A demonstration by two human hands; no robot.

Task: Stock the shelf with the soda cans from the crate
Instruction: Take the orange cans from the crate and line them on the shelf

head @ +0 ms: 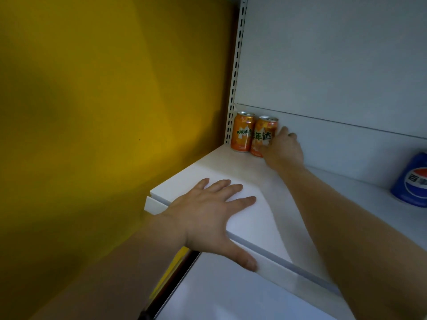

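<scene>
Head view: right hand [283, 148] gripping second orange Mirinda can [262, 136], touching first Mirinda can [243, 131] at shelf [242, 162] back corner. Left hand [208, 213] flat on shelf edge, fingers spread. Blue Pepsi can [412, 179] far right.

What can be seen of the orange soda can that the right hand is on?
The orange soda can with green Chinese lettering stands upright at the back left corner of the white shelf, close beside a second orange Mirinda can; whether they touch is unclear. It looks like printed metal with a silver top. The right hand grips its right side, hiding the lower right part.
</scene>
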